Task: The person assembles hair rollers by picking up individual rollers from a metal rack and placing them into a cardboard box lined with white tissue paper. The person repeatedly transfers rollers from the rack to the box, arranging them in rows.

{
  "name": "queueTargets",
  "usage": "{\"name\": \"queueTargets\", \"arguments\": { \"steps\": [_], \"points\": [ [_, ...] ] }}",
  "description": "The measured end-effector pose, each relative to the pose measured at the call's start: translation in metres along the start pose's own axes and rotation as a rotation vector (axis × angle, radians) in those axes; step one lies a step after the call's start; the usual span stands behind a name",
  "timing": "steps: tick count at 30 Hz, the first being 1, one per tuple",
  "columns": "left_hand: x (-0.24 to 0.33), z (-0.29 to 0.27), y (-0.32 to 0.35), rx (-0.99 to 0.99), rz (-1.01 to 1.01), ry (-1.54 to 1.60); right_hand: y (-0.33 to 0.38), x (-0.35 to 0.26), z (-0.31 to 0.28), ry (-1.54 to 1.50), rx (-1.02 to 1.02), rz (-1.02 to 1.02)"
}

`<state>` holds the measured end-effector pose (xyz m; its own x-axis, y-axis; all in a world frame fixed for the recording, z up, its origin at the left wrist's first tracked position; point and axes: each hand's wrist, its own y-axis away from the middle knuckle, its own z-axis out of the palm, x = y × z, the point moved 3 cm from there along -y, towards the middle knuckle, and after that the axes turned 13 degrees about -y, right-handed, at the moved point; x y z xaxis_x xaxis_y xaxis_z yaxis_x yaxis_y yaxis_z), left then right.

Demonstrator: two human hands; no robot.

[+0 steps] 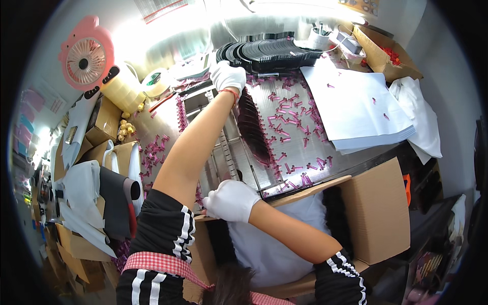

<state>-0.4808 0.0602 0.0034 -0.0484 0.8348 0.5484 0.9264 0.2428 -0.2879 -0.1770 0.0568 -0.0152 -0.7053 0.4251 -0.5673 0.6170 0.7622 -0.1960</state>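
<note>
Both my hands wear white gloves. My left hand (227, 77) is closed at the far end of a metal frame (219, 152) on the metal worktop, close to a stack of curved black strips (269, 53). My right hand (230, 200) is closed, fingers curled, at the frame's near end. What either hand grips is hidden by the gloves. Along the frame's right side lies a row of overlapping, glossy dark pieces (252, 129). Many small purple T-shaped pieces (290, 119) are scattered over the worktop, and others line both sides of the frame.
White paper sheets (366, 104) lie at right, beside a cardboard box (389, 53) of red pieces. A pink fan (85, 55) and yellow tape rolls (123, 90) stand at left. Against the worktop's near edge sits an open carton (378, 213) with a white liner and black fluffy material.
</note>
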Motion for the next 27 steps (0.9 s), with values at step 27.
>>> {"name": "queueTargets", "arguments": {
  "steps": [27],
  "points": [
    [-0.041,0.015,-0.024,-0.296,0.246,0.130,0.064,0.051,-0.064,0.202,0.863,0.341]
  ]
}}
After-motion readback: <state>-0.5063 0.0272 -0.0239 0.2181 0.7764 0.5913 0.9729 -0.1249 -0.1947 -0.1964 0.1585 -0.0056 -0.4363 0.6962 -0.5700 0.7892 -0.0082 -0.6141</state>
